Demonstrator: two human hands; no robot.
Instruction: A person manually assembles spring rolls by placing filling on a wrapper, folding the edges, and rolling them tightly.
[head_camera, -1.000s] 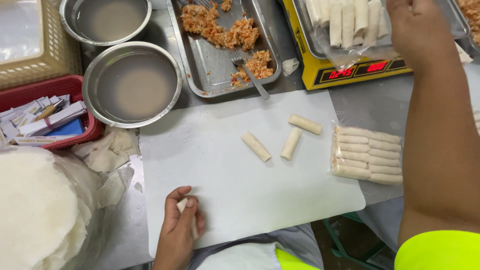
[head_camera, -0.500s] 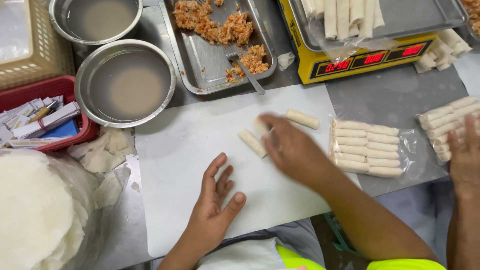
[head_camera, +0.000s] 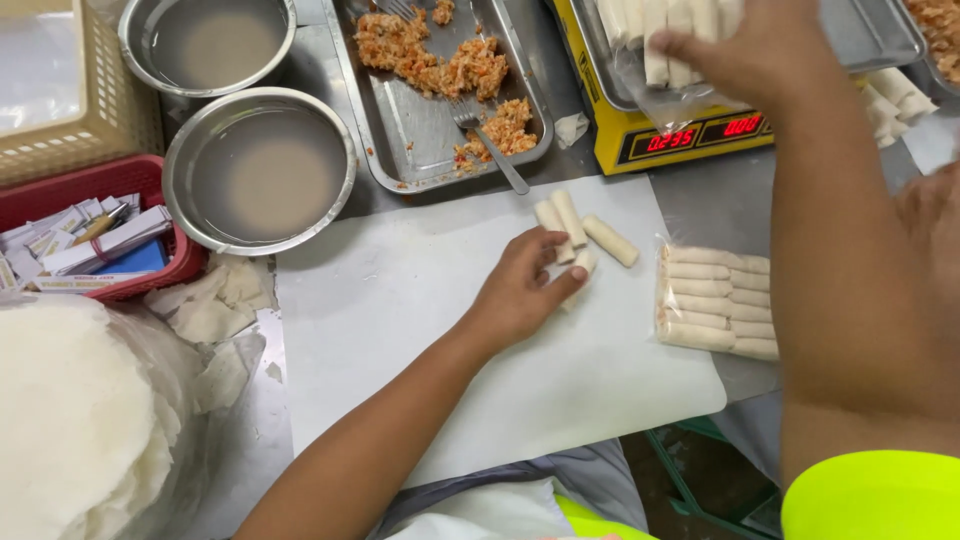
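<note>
While the left hand (head_camera: 522, 290) is closing on a loose roll (head_camera: 583, 264) beside two others, the right hand (head_camera: 745, 52) is clamping bagged rolls (head_camera: 668, 45) over the scale (head_camera: 680, 135); one sealed pack (head_camera: 715, 303) is lying finished rightward.

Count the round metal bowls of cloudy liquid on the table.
2. One round metal bowl sits at the top left, cut off by the frame's edge. The second bowl sits just below it, beside the red basket and the filling tray. No others show.
</note>
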